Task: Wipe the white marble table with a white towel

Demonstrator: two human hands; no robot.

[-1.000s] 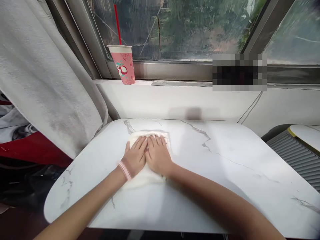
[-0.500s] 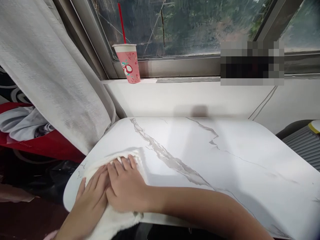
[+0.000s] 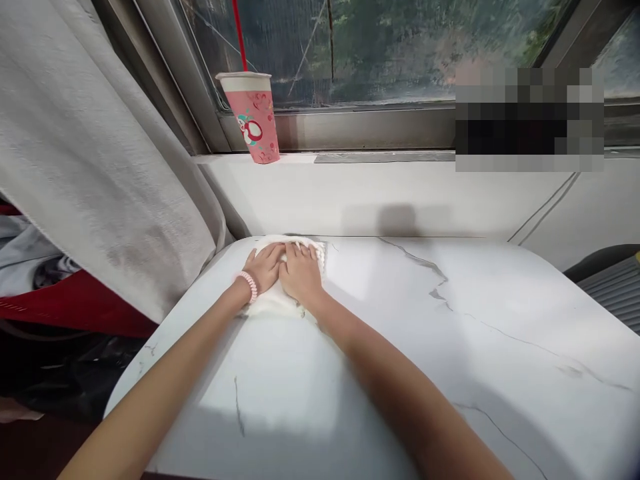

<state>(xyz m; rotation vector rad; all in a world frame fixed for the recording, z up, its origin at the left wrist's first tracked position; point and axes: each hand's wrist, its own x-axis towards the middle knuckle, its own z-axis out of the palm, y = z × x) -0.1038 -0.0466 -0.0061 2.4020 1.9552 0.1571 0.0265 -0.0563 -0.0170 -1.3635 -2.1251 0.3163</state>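
Near the back edge of the white, grey-veined tabletop [image 3: 390, 320], in the head view, a cream, rumpled fabric cloth [image 3: 274, 305] lies beneath the left hand [image 3: 266, 267] and right hand [image 3: 301, 273], both flat and unclenched; a pink, tapered cup [image 3: 256, 127] stands beyond.

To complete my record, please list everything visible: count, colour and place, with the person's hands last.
window: one, grey frame, back
sill: one, pale, below window
wall: one, white, below sill
paper cup: one, mostly pink, on sill
straw: one, red, in cup
pixelated patch: one, blackish, right
cords: apparently two, grey, wall, right
ribbed object: one, grey, right edge
tabletop: one, veined white, foreground
cloth: one, cream, on tabletop
curtain: one, grey, left
red item: one, red, beside curtain
fabric: count unclear, grey, above red item
black material: count unclear, black, lower left
bracelet: one, pink, left wrist
left hand: one, bare, on cloth
right hand: one, bare, on cloth
forearms: two, bare, over tabletop
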